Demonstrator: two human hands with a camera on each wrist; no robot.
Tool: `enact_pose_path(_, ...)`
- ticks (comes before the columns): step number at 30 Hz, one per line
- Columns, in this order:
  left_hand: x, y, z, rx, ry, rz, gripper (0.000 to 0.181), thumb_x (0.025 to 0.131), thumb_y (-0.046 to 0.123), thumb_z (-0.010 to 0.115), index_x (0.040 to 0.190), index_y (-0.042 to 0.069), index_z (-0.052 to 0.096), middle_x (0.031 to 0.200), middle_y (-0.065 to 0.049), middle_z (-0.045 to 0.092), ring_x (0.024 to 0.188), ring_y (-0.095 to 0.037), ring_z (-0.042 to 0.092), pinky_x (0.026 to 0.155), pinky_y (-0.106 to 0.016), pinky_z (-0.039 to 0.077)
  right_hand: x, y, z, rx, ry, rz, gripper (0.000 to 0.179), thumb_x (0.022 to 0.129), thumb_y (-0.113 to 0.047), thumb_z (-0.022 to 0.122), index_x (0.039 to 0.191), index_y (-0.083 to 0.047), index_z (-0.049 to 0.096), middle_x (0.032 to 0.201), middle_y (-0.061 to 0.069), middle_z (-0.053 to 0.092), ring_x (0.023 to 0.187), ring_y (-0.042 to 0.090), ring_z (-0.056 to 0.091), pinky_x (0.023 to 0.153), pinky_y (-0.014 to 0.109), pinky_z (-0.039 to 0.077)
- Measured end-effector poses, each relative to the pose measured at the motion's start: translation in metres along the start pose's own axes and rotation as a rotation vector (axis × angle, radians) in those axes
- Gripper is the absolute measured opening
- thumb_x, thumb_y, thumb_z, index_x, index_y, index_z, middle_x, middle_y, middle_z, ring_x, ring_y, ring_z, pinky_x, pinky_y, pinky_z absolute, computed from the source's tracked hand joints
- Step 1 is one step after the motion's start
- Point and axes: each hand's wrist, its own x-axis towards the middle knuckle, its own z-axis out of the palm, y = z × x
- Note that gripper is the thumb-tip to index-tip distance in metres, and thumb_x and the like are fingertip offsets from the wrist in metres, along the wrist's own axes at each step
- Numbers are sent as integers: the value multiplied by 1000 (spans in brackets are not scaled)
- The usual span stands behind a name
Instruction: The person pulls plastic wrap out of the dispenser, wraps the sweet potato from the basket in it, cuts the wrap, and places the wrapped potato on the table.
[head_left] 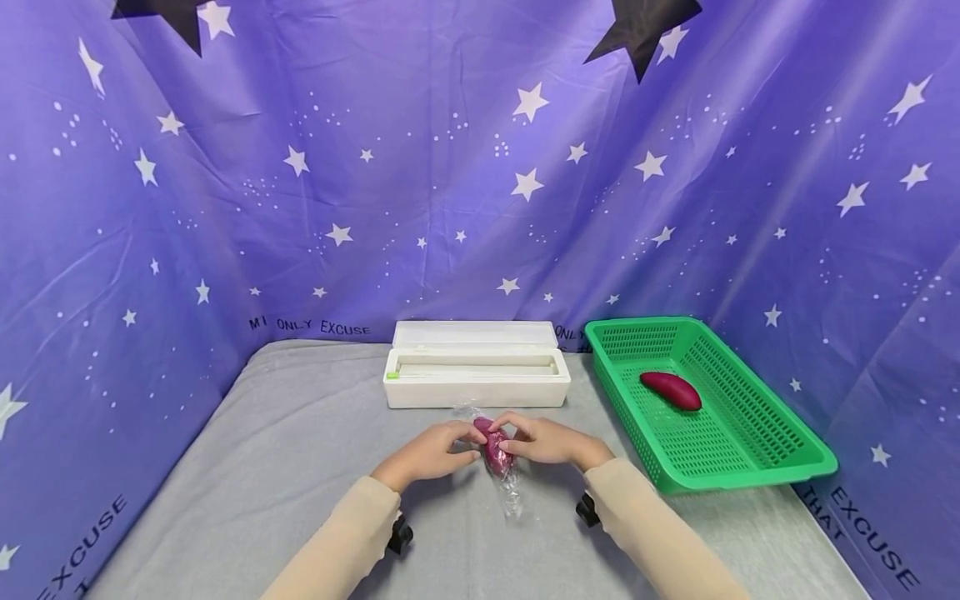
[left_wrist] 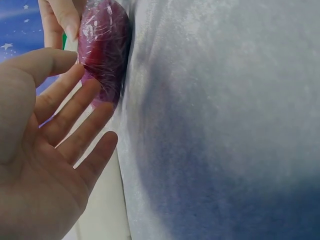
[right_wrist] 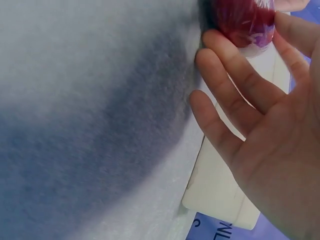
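Observation:
A purple sweet potato [head_left: 497,460] lies on the grey cloth, wrapped in clear plastic film [head_left: 512,500] whose loose end trails toward me. From the left, my left hand [head_left: 433,452] reaches it with fingers extended and tips at its side; the left wrist view shows the palm away from it. My right hand [head_left: 553,441] holds the sweet potato from the other side, thumb and index finger bent over its top. In the right wrist view the other fingers [right_wrist: 235,100] spread loosely beside and below it. Exact fingertip contact is partly hidden.
Behind the hands stands a white cling film box [head_left: 480,393], lid raised, with a roll inside and a green piece at its left. To the right, a green basket [head_left: 678,482] contains an unwrapped sweet potato [head_left: 672,391]. A purple star-patterned curtain [head_left: 450,183] encloses the table.

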Motion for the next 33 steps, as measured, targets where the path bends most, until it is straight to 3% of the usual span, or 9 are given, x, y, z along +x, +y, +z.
enact_pose_path(8,-1,-3,1,-17,-5,6,29,99,21,63,127,12,66,129,-3,64,117,-24,61,101,-44,49,-8,-2,3,65,8,27,39,101,-32,59,137,-22,49,81,7,67,64,12,55,60,30,48)
enact_pose_path(15,-1,-1,1,0,-8,28,34,94,17,69,127,15,66,130,-2,64,116,-23,61,100,-44,49,-10,-4,3,12,55,-12,37,101,-31,61,134,-15,53,95,2,67,80,15,61,70,34,52)
enact_pose_path(23,5,10,4,121,-17,162,37,79,9,84,112,18,70,107,5,65,98,-11,60,89,-28,51,-10,0,3,-1,75,-35,37,101,-32,62,132,-16,54,96,-1,68,83,13,63,75,34,53)
enact_pose_path(28,9,18,9,213,-35,228,43,73,10,89,107,21,66,107,9,60,95,-6,54,87,-23,47,-10,0,3,1,81,-44,36,100,-33,63,131,-16,54,95,-1,69,84,12,64,75,34,52)
enact_pose_path(33,10,19,15,219,-22,260,28,77,15,87,97,22,69,101,9,57,96,-5,51,89,-22,44,-11,0,5,5,85,-47,34,101,-31,62,129,-15,53,94,0,68,80,12,63,72,33,52)
